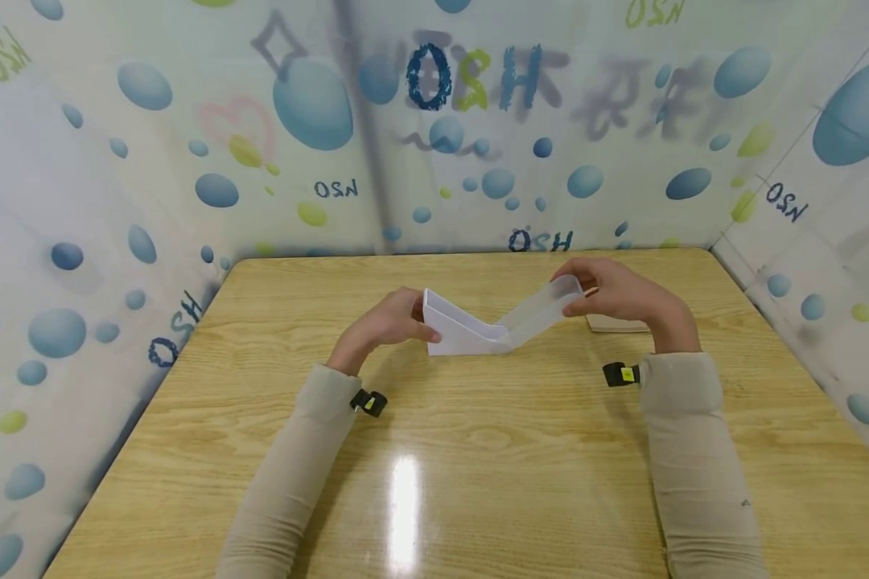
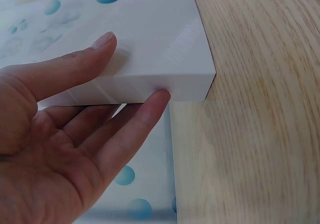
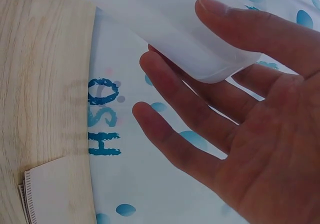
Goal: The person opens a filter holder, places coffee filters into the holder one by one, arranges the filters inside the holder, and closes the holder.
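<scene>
A white angular box-like piece (image 1: 459, 331) meets a translucent tray-like piece (image 1: 539, 314) in a shallow V above the wooden table (image 1: 507, 450); whether they are joined cannot be told. My left hand (image 1: 391, 318) holds the white piece at its left end. In the left wrist view, the thumb of that hand (image 2: 75, 149) lies on the broad face of the white piece (image 2: 150, 44), with fingers against its narrow side. My right hand (image 1: 619, 293) grips the raised rounded end of the translucent piece. The right wrist view has this end (image 3: 200, 54) between the thumb and fingers of that hand (image 3: 265, 134).
A flat pale stack (image 1: 618, 325) lies behind and below my right hand; the right wrist view shows its paper-like edges (image 3: 47, 194). A patterned curtain (image 1: 434, 177) stands along the table's back edge and both sides.
</scene>
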A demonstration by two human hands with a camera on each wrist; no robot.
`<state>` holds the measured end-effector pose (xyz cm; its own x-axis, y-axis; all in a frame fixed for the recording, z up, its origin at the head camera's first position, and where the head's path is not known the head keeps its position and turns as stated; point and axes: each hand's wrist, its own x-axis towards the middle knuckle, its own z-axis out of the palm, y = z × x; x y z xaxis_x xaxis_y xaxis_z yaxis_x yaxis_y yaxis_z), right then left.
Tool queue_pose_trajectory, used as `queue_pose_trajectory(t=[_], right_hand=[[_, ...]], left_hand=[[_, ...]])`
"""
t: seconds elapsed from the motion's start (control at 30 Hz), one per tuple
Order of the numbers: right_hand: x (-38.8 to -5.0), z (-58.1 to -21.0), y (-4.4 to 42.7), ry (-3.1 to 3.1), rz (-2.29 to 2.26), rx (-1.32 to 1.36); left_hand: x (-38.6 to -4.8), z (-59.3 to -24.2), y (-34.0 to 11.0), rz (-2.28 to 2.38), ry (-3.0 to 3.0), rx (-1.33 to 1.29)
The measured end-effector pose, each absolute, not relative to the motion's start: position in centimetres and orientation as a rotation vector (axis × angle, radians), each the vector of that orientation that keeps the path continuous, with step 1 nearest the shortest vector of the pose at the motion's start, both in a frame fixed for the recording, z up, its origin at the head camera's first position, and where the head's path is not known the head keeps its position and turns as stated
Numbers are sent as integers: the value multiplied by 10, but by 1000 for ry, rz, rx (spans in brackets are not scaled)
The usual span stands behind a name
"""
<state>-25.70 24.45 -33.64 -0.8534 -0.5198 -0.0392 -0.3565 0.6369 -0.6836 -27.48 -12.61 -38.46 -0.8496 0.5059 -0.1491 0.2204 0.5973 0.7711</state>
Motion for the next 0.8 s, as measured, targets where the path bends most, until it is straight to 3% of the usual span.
queue_pose_trajectory(t=[0.47, 0.8], right_hand=[[-257, -336, 248, 2590, -1030, -703], [-255, -336, 279, 2548, -1071, -540]], left_hand=[[-274, -383, -126, 1132, 2467, 602], [-273, -382, -127, 1124, 2473, 618]])
